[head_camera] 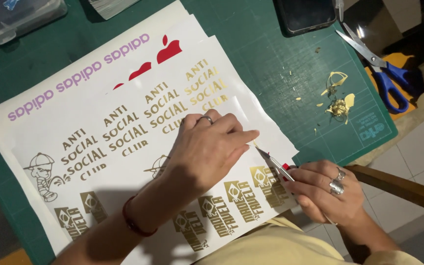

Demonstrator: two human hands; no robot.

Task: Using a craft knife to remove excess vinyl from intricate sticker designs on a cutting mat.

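While the left hand [207,149] presses loosely curled fingers on the white decal sheet [123,162], the right hand [327,191] is closed around a thin weeding tool [273,164], its tip at the left fingertips. Stacked sheets overhang the green cutting mat [280,68]'s near edge. Gold scraps [339,105] and blue-handled scissors [381,68] lie right.

Two hands are in view: the left hand [207,149] and the right hand [326,191]. Three sticker sheets lie overlapped: the top sheet [251,105], a middle sheet [192,32] and a bottom sheet [138,27]. There is one cutting mat [271,54], one pair of scissors [381,66], one phone [305,14], one craft knife [275,164] and one plastic box [11,19].
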